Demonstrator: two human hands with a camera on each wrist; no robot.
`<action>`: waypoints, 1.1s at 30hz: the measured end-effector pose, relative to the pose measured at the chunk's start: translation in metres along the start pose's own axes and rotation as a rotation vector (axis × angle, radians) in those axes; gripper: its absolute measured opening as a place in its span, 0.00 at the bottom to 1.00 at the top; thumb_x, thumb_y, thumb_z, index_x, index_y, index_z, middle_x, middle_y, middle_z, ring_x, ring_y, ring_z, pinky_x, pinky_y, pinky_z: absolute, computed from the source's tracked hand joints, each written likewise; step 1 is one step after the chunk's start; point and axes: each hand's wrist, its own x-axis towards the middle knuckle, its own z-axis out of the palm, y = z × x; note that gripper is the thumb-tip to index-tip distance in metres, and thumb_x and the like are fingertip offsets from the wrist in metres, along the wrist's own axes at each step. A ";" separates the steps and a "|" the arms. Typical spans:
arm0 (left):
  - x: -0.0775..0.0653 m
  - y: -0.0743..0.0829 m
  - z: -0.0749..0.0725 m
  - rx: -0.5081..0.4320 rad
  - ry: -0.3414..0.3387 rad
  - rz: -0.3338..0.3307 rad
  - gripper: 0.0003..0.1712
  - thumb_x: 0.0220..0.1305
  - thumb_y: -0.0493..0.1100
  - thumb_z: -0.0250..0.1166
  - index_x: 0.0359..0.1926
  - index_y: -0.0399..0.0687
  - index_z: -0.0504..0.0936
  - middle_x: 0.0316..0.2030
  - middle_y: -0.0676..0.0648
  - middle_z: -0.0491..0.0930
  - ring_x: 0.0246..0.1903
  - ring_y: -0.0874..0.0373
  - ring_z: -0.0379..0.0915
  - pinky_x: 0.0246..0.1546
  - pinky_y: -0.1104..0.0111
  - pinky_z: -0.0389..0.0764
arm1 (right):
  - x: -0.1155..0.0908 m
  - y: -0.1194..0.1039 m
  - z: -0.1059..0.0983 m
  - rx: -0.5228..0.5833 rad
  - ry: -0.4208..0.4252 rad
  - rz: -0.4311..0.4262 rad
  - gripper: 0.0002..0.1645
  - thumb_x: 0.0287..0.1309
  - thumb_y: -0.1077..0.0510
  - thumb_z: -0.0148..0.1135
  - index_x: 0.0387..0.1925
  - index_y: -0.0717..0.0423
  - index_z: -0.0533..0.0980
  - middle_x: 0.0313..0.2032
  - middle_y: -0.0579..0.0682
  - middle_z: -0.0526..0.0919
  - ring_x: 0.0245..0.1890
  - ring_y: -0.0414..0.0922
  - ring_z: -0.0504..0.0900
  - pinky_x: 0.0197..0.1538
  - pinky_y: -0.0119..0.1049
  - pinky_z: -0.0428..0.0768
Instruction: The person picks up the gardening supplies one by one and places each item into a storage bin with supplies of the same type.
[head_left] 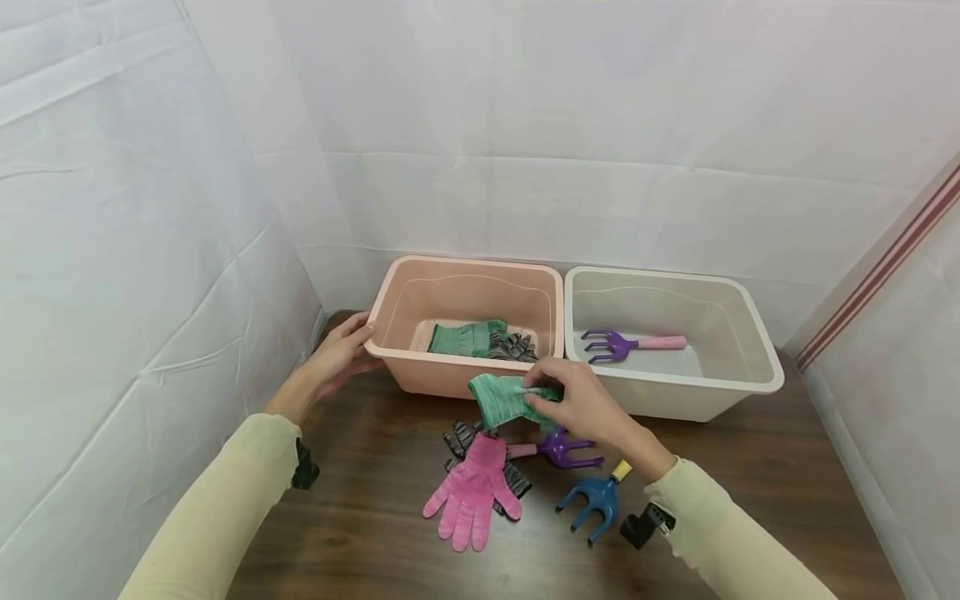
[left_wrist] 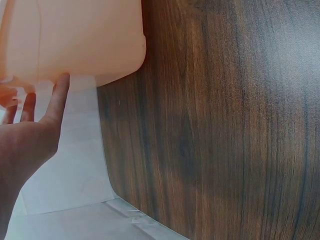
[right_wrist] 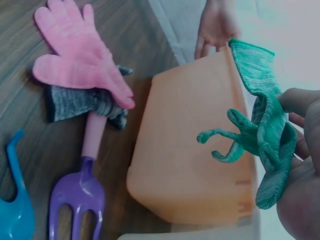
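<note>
In the head view my left hand (head_left: 341, 354) holds the left rim of a peach-pink plastic bin (head_left: 480, 379), with fingers along its outer wall. My right hand (head_left: 581, 404) pinches a green knitted glove (head_left: 501, 398) in front of that bin's near wall. The glove's cuff points left, and its fingers dangle in the right wrist view. Inside the pink bin lie another green glove (head_left: 459, 339) and a grey-black striped glove (head_left: 513, 346). Below my right hand, a pink glove (head_left: 472, 492) lies over a grey-black glove (head_left: 516, 482) on the wooden table.
A white bin (head_left: 675, 392) stands right of the pink one, holding a purple hand fork (head_left: 618, 345) with a pink handle. Another purple fork (head_left: 558, 448) and a blue fork (head_left: 597, 497) with a yellow handle lie on the table (head_left: 345, 517). White sheeting (head_left: 480, 125) surrounds the table.
</note>
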 end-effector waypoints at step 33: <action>-0.002 0.000 -0.003 0.020 -0.011 0.000 0.36 0.88 0.49 0.47 0.86 0.45 0.48 0.81 0.35 0.53 0.75 0.35 0.59 0.69 0.42 0.72 | 0.029 -0.027 -0.020 0.013 0.089 -0.173 0.07 0.64 0.65 0.74 0.42 0.52 0.85 0.39 0.44 0.87 0.40 0.42 0.86 0.44 0.42 0.87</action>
